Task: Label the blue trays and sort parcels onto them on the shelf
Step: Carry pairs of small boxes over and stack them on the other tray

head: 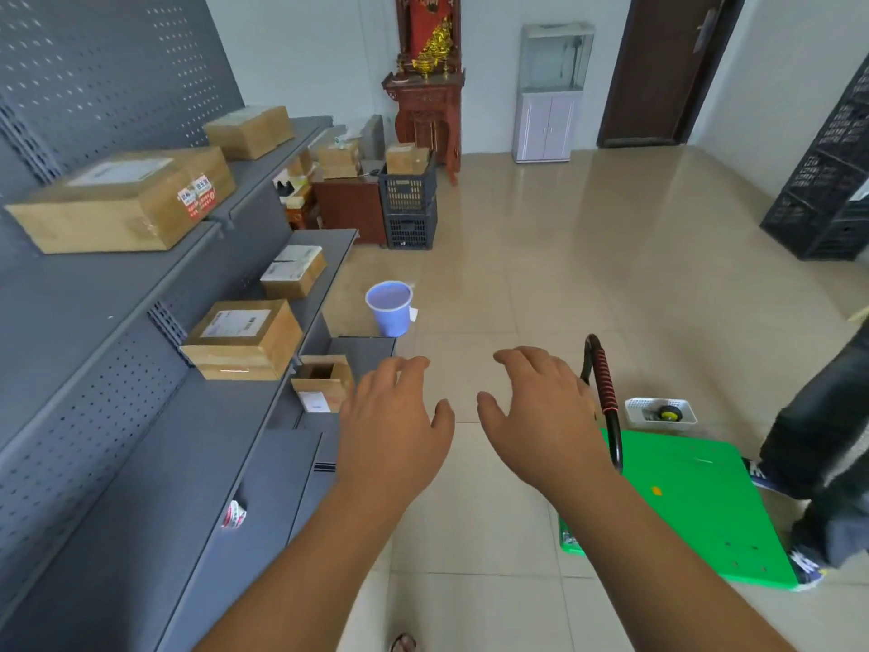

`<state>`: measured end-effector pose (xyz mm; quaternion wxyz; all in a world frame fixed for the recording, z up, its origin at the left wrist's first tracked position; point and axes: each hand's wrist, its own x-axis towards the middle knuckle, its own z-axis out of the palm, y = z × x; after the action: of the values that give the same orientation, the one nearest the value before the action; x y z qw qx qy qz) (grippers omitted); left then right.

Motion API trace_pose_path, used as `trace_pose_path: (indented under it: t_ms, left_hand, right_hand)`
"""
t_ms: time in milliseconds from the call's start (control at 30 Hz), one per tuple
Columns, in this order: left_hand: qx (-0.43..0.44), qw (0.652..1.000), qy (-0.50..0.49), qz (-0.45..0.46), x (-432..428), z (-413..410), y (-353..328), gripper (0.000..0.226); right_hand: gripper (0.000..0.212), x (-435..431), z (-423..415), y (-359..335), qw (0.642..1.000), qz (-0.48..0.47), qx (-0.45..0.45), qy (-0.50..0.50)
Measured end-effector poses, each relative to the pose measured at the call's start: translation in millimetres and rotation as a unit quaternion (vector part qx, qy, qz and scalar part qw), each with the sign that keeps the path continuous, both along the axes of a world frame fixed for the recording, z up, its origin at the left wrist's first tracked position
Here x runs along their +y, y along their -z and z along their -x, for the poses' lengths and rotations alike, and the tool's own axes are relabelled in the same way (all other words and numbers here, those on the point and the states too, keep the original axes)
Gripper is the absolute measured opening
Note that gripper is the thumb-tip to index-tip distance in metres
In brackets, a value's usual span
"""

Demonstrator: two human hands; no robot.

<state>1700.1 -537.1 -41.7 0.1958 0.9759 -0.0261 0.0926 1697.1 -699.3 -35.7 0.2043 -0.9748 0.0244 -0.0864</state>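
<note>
My left hand (395,425) and my right hand (541,407) hover palm down over the tiled floor, fingers apart, holding nothing. To the left stands a grey metal shelf unit (108,298) with cardboard parcels on it: a large one (127,200) and a smaller one (249,131) on the upper level, two (244,338) (294,270) on the middle level, and a small open box (324,381) lower down, just left of my left hand. A roll of tape (233,514) lies on the low shelf. No blue tray is in view.
A green flat cart (696,501) with a black handle (606,392) sits right of my right hand; a white basket (660,411) lies behind it. A blue bucket (390,305) stands ahead. Another person's legs (823,463) are at the right. Black crates (409,204) stand farther back.
</note>
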Motion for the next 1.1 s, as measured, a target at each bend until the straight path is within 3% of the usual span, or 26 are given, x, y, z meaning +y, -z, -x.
trace_pose_path:
  t_ms: [700,1100]
  left_hand:
    - [0.018,0.997,0.068,-0.014,18,-340,15,0.053]
    - [0.031,0.997,0.050,-0.041,-24,-529,39,0.053]
  right_hand:
    - [0.052,11,-315,26,0.997,0.007,0.041,0.066]
    - [0.052,-32,-520,44,0.999,-0.006,0.039,0.032]
